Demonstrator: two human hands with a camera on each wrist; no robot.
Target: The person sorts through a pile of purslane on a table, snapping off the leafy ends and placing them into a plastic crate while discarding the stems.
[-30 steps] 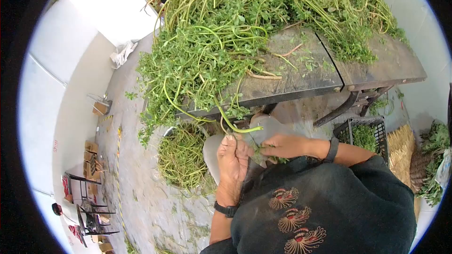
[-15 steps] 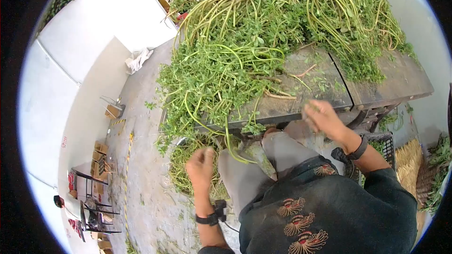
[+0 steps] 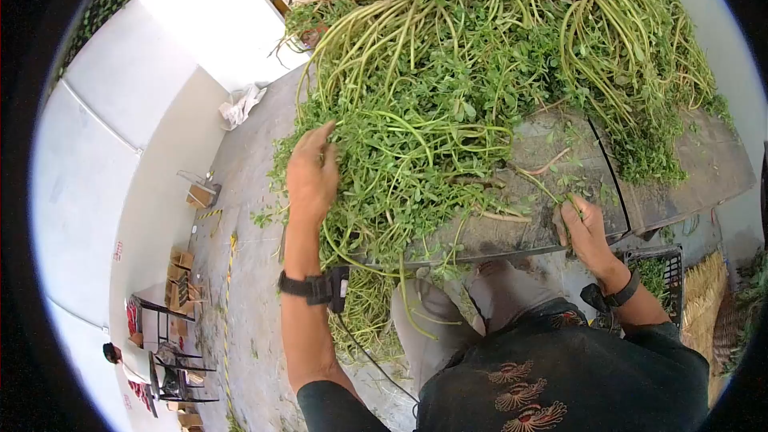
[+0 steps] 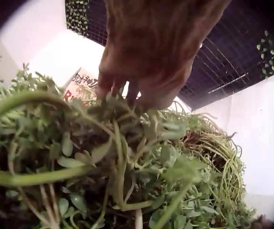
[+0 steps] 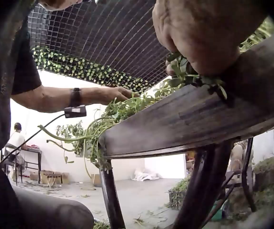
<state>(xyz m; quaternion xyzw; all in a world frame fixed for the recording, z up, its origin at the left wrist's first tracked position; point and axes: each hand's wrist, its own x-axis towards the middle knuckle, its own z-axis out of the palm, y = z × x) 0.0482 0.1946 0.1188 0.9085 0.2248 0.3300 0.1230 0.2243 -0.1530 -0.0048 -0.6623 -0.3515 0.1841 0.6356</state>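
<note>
A big heap of purslane [image 3: 448, 72], leafy with long yellow-green stems, covers much of the dark table [image 3: 552, 144]. My left hand [image 3: 312, 180] is over the heap's left side, fingers partly spread and reaching toward the leaves. In the left wrist view its fingertips go down behind the nearest leaves, partly hidden. My right hand [image 3: 588, 232] is at the table's front edge, fingers curled round a small purslane sprig [image 5: 187, 74], whose leaves stick out beneath the hand in the right wrist view. One loose stem [image 3: 406, 296] hangs off the front edge over my lap.
Below the table's front edge, cut stems [image 3: 364, 312] are piled beside my left leg. A black crate [image 3: 660, 272] with greens stands at the right. Another person [image 3: 128, 360] sits at a far-left table. A cable [image 3: 376, 360] runs from my left wrist.
My hands, together at a stem over my lap a second ago, have parted. The left has moved up over the heap; the right has moved right to the table's front edge.
</note>
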